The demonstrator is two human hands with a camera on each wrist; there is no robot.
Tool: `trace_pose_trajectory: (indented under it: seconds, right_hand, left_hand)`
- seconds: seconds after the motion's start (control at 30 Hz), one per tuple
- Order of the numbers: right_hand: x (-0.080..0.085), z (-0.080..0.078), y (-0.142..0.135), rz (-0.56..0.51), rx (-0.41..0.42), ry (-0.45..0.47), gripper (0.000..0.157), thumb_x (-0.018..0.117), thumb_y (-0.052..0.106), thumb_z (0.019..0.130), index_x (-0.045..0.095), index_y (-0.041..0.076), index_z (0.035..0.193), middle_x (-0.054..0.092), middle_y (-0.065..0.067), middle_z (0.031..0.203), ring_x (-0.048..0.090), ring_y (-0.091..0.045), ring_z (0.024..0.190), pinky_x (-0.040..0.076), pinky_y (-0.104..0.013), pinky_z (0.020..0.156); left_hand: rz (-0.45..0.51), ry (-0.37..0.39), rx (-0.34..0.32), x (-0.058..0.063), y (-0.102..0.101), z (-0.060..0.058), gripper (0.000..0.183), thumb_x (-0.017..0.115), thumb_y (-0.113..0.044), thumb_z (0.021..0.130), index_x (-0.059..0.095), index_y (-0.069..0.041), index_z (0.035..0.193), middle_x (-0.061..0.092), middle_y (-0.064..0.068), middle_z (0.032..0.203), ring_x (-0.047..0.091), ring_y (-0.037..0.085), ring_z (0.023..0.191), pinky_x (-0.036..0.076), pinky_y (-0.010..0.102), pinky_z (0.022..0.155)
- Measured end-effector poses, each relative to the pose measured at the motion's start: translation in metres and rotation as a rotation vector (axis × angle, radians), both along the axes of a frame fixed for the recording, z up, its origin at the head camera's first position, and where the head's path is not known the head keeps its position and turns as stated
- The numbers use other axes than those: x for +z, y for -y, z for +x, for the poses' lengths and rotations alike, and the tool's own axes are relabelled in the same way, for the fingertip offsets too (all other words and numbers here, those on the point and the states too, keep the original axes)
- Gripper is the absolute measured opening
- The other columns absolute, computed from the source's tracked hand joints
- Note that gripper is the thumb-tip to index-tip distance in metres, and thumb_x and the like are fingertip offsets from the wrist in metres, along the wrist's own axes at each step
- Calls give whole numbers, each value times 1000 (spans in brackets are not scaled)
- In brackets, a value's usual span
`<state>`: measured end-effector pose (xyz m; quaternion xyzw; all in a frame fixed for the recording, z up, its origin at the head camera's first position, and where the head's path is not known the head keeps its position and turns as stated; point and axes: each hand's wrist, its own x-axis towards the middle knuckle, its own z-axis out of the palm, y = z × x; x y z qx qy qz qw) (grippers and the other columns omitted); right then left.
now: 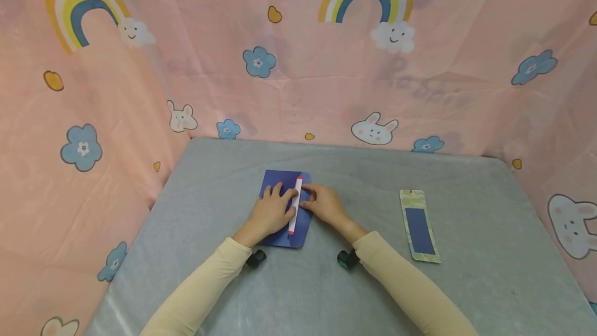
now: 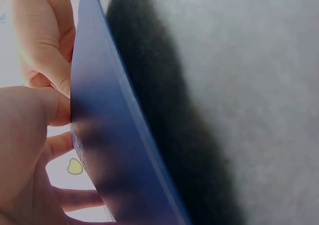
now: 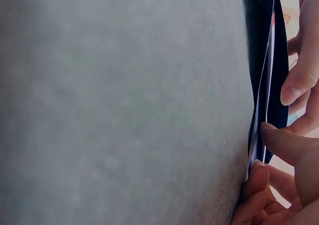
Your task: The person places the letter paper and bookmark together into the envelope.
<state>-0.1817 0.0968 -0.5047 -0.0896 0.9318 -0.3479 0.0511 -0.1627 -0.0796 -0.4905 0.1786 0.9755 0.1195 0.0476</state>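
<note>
A dark blue paper envelope [image 1: 281,239] lies on the table, with a rounded flap [image 1: 305,222] along its right side. Along the flap's line runs a narrow white strip [image 1: 295,210] with red ends. My left hand [image 1: 270,210] rests on the envelope with fingers spread, its index finger and thumb touching the strip's left edge. From the other side, my right hand [image 1: 325,205] pinches the flap's edge between thumb and curled fingers. In the right wrist view, the right thumb [image 3: 284,144] is on the flap's upper face; the flap stands a little raised there.
To the right on the grey-covered table [image 1: 364,175] lies a long green-patterned card [image 1: 420,226] with a dark blue panel and a small red mark at its top. A pink printed curtain [image 1: 298,92] surrounds the table's back and sides.
</note>
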Motion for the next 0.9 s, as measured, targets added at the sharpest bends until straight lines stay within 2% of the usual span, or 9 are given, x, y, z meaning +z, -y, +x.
trace_pose_trajectory:
  seconds: [0.37,0.6,0.9]
  right_hand:
    - [2,-1,5,24,6,-39,52,78,24,83,64,9,131,56,0,69,47,-10,57,33,-23,53]
    - [3,-1,7,34,7,-32,52,78,24,83,64,9,131,58,-1,68,47,-11,57,34,-23,53]
    - [-1,-3,11,36,18,-51,52,78,24,84,64,10,131,59,0,68,48,-10,56,34,-23,51]
  left_hand:
    - [4,1,-5,1,1,-1,42,56,-35,97,53,-26,139,45,23,149,41,54,136,45,66,97]
    - [1,-2,-6,1,1,0,42,56,-34,97,53,-26,138,44,23,149,41,53,136,46,65,97]
    - [10,-3,-8,3,1,2,41,57,-33,96,54,-26,137,45,23,148,41,54,136,45,66,97]
